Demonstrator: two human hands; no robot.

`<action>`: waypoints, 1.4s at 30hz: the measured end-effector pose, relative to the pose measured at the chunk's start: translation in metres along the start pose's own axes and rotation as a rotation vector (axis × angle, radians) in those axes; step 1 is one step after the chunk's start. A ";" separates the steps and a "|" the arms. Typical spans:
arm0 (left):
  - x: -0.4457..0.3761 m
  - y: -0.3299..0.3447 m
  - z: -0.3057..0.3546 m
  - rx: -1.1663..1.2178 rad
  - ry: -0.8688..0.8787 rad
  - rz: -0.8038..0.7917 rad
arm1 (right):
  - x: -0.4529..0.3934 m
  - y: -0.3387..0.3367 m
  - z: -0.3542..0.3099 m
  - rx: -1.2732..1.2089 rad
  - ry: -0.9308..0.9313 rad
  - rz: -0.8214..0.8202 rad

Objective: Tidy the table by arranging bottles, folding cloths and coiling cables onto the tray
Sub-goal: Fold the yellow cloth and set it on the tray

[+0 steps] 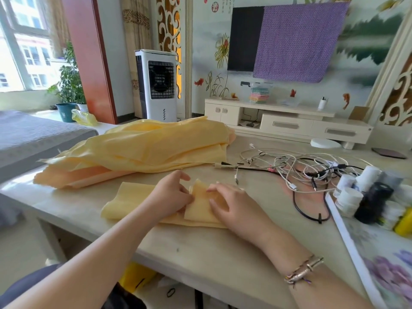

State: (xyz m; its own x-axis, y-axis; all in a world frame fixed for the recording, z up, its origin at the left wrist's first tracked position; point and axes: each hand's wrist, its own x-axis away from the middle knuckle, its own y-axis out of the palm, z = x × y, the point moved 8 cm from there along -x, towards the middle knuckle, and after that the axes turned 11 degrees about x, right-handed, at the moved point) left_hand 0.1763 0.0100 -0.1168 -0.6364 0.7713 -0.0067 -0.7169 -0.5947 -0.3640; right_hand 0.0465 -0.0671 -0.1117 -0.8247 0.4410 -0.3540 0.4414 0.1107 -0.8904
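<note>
Now both hands, left (171, 195) and right (231, 204), pinch a pale yellow, half-folded cloth (133, 201).

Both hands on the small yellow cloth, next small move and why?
Probably press the raised flap flat to finish this fold. The left hand and right hand pinch the yellow cloth at its middle, where a flap stands up, only partly folded. The tray holds only bottles.
</note>
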 end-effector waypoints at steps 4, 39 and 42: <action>-0.002 -0.016 -0.003 -0.106 0.026 0.066 | 0.002 0.014 -0.009 0.104 -0.071 -0.116; 0.015 0.002 0.032 0.771 -0.192 -0.236 | 0.009 0.012 -0.012 -0.055 -0.007 -0.198; 0.015 0.024 0.035 0.665 -0.191 -0.297 | 0.000 -0.012 0.023 -0.397 0.284 0.066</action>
State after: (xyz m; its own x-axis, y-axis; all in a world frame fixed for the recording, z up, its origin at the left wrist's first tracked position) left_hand 0.1398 -0.0001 -0.0932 -0.3844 0.9040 0.1873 -0.8485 -0.4259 0.3142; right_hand 0.0329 -0.0889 -0.1074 -0.6862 0.6774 -0.2649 0.6355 0.3813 -0.6714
